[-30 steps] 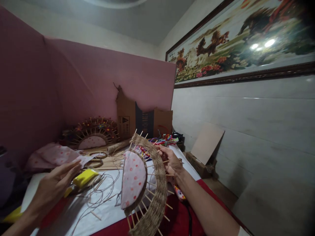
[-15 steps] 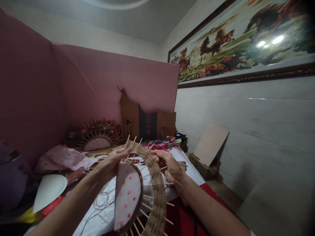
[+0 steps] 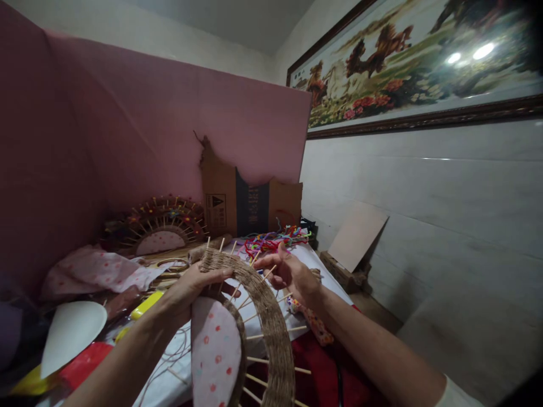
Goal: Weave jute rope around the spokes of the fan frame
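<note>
Two hands, head view: my left hand grips the upper end of the woven band; my right hand is just beside its outer edge.
Left grip: thumb laid over the weave, fingers passing underneath, between band and half-round panel; I'd say holding the end this way steadies the whole piece against turning.
Left arm: reaching forward from the lower left, wrist low beside the panel.
Right fingers: loosely curled near the tips of the sticks; I can't make out whether they pinch one or merely hover by it.
Right arm: slanting in from the lower right, palm turned inward; that approach probably gives my fingers the outer sticks without crossing the left hand.
Woven piece: in front of me, between my forearms, above the near part of the desk, its curve facing right; the sticks run through the band toward the dotted panel.
Tilt: straight edge of the panel toward my left, likely so the curved rim faces the right hand.
Back of the desk: a similar decorated half-round and coloured strands, both beyond my hands.
Left side: dotted cloth, a white sheet and a red packet, seemingly set aside from the handling.
</note>
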A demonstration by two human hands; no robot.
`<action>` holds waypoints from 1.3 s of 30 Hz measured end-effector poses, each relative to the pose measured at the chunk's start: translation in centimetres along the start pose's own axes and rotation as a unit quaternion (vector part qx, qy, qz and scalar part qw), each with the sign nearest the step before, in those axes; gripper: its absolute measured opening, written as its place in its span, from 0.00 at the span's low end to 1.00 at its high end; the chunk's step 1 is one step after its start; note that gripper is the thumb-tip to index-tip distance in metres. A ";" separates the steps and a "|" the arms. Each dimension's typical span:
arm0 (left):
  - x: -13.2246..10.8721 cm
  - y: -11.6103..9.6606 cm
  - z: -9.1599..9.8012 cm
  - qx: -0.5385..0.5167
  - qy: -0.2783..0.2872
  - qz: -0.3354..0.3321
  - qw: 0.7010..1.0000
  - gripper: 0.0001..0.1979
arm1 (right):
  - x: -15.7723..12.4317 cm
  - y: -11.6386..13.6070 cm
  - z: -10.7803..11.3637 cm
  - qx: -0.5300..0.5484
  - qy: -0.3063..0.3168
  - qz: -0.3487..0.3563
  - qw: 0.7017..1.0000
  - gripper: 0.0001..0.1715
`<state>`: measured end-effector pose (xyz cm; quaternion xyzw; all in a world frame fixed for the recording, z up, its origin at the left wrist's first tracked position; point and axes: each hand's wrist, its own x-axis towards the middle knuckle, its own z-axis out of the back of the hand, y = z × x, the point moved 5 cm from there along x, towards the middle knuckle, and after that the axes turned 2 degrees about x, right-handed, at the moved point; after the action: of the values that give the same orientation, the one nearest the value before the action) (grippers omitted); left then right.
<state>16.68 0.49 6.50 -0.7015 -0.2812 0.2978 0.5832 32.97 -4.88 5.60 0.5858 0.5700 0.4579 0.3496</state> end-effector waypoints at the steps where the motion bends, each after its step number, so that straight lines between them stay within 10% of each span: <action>1: -0.1 0.0 0.0 0.002 0.001 0.005 1.000 0.14 | 0.0 0.3 0.0 -0.007 0.006 0.001 1.000 0.33; 23: -0.7 -1.0 -0.1 0.003 -0.005 0.038 0.999 0.13 | -2.8 2.1 0.7 -0.156 -0.051 0.065 0.984 0.11; 39: -0.6 -0.7 -0.3 0.022 0.018 0.027 0.999 0.15 | -4.7 4.0 -0.9 -0.432 -0.062 0.165 0.884 0.08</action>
<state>16.44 -0.01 7.28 -0.7014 -0.2449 0.3071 0.5948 33.80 -10.06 8.96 0.4894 0.1881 0.6725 0.5224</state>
